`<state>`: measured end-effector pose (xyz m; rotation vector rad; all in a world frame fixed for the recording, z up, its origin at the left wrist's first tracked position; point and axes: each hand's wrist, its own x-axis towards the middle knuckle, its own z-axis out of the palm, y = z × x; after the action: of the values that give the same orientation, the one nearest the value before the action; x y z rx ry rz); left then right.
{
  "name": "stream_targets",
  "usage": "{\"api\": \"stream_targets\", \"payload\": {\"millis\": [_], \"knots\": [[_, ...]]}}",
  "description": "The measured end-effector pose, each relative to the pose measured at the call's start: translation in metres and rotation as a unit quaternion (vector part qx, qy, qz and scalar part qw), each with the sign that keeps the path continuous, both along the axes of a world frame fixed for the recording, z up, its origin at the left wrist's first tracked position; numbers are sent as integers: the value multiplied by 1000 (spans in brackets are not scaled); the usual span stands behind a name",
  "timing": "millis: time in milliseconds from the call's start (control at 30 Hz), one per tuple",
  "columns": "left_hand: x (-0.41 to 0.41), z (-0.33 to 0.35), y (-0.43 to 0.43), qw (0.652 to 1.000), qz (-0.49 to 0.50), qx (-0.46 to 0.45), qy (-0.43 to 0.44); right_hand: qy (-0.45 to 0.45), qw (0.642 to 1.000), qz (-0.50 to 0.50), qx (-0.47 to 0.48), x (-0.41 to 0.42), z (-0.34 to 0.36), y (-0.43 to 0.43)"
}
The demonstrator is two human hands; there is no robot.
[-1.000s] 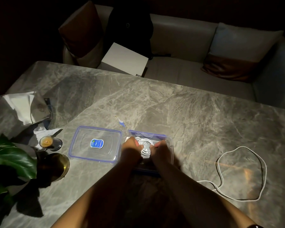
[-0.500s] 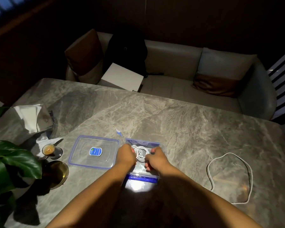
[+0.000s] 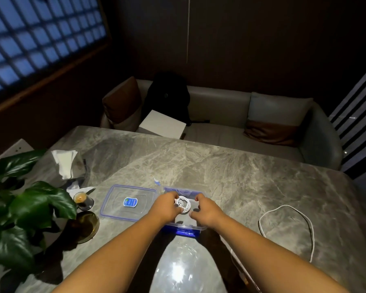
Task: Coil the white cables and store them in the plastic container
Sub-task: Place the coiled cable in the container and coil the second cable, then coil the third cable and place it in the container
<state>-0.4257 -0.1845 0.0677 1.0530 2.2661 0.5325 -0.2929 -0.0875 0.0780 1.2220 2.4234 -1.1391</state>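
A clear plastic container [image 3: 185, 226] with blue clips stands on the marble table. Inside it lies a coiled white cable [image 3: 183, 204]. My left hand [image 3: 167, 208] rests over the container's left side with its fingertips closed on the coil. Over the right side, my right hand [image 3: 207, 210] hovers with thumb and fingers curled and apart, just off the coil. The container's lid [image 3: 129, 203], clear with a blue label, lies flat to the left, touching the container. A second white cable [image 3: 309, 227] lies in a loose loop on the table to the right.
A leafy plant [image 3: 30, 208] fills the near left. By it stand a small dark glass [image 3: 83, 200], an amber dish [image 3: 87, 226] and a tissue box [image 3: 67, 164]. A sofa [image 3: 220, 115] with cushions, a white box and a black bag runs behind the table.
The camera has tilted up and back, showing the window and more sofa. My right hand has come off the coil and opened slightly; my left hand stays on it inside the container.
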Motion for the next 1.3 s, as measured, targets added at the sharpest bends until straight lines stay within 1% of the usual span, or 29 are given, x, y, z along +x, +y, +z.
{"api": "stream_targets", "payload": {"millis": [100, 200, 300, 467, 700, 867, 1033, 1300], "knots": [[8, 16, -6, 999, -37, 8, 29, -17, 998, 50, 39, 10, 12, -2], [16, 26, -10, 994, -81, -4, 75, -36, 994, 83, 68, 22, 19, -3], [25, 33, -13, 986, -113, -30, 116, -52, 990, 96, 89, 35, 23, -5], [39, 35, -22, 976, -138, -73, 148, -65, 987, 106, 106, 53, 25, -7], [63, 28, -14, 966, -175, -62, 182, -48, 986, 109, 113, 85, 21, -3], [91, 32, 11, 953, -233, -60, 185, -65, 988, 73, 123, 128, 22, 14], [129, 33, 36, 936, -291, -54, 193, -96, 988, -7, 124, 186, 19, 33], [193, 21, 68, 921, -343, -53, 178, -128, 984, -73, 105, 264, 5, 47]]}}
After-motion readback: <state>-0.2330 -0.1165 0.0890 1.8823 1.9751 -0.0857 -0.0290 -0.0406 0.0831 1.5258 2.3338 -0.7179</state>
